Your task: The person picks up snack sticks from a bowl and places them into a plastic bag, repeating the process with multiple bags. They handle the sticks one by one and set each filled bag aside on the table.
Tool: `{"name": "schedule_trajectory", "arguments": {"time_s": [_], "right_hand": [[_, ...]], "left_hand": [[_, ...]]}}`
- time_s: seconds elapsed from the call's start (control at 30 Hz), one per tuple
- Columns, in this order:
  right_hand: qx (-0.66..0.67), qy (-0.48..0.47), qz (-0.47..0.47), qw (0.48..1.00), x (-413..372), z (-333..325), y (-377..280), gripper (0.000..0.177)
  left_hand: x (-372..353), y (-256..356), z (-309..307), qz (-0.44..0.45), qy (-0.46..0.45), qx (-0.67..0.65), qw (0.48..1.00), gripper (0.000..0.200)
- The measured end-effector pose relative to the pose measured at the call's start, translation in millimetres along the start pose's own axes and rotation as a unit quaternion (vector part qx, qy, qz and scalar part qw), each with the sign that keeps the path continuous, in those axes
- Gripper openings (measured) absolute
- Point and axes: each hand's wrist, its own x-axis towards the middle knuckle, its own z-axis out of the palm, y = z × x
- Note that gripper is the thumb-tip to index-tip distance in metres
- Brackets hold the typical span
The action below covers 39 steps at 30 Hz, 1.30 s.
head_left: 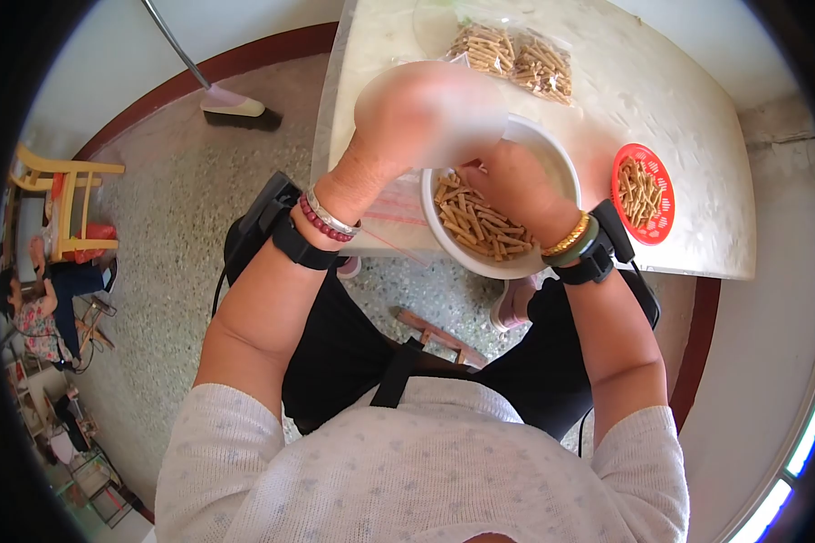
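Observation:
A white bowl (568, 163) on the near part of the table holds many short brown stick pieces (480, 222). Above its upper left rim is my left hand (426, 113); a blur covers its fingers, so their shape and anything in them are hidden. Over the bowl, my right hand (521, 185) has its fingers curled in towards the thumb, close to the left hand. What those fingers hold, if anything, cannot be made out. To the right stands a red plastic basket (665, 213) with more of the brown stick pieces in it.
Clear bags of similar pieces (512, 59) lie farther back on the pale table (688, 100). A broom (240, 110) leans at the wall. Far left are a wooden chair (86, 167) and a seated person (41, 317). A wooden bar (439, 335) is between my legs.

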Motion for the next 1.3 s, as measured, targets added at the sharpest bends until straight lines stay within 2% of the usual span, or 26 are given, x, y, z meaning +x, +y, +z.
{"name": "schedule_trajectory", "arguments": {"time_s": [0.07,0.1,0.17,0.27,0.47,0.6,0.8,0.87,0.9,0.97,1.0,1.07,1.17,1.3], "right_hand": [[0.11,0.069,0.016,0.991,-1,-17,-2,0.016],[0.109,0.068,0.015,0.992,-2,-21,-2,0.016],[0.272,0.109,0.08,0.953,-5,-29,-3,0.015],[0.215,0.146,0.077,0.962,-10,-38,-15,0.013],[0.245,0.215,0.031,0.945,-10,-33,-16,0.015],[0.223,0.233,0.021,0.946,-11,-36,-18,0.014],[0.253,0.229,0.015,0.94,-9,-34,-21,0.012],[0.339,0.195,0.052,0.919,-9,-35,-22,0.011],[0.339,0.194,0.051,0.919,-9,-34,-22,0.011],[0.436,0.184,0.062,0.879,-8,-31,-20,0.012],[0.436,0.184,0.062,0.879,-7,-32,-21,0.012],[0.51,0.16,0.074,0.842,-8,-34,-22,0.016],[0.532,0.176,0.075,0.825,-7,-34,-23,0.019],[0.489,0.24,0.08,0.835,-8,-36,-17,0.021]], "left_hand": [[2,-2,1,0.05,-0.002,-0.008,0.999,0.042],[2,-3,2,0.051,0.0,-0.008,0.999,0.042],[0,-4,5,0.054,-0.026,-0.03,0.998,0.038],[-3,3,8,0.005,-0.056,-0.051,0.997,0.032],[-1,13,3,-0.032,-0.046,-0.063,0.996,0.019],[1,9,5,-0.022,-0.031,-0.095,0.995,0.018],[1,12,10,0.047,-0.038,-0.079,0.995,0.015],[0,10,11,0.026,-0.049,-0.073,0.996,0.014],[0,8,13,0.026,-0.048,-0.072,0.996,0.014],[0,3,14,0.047,-0.052,-0.059,0.996,0.013],[0,4,14,0.047,-0.052,-0.059,0.996,0.013],[-1,6,14,0.045,-0.059,-0.041,0.996,0.012],[-2,1,17,0.042,-0.043,-0.097,0.994,0.009],[-1,1,17,0.046,-0.037,-0.075,0.995,0.008]]}}
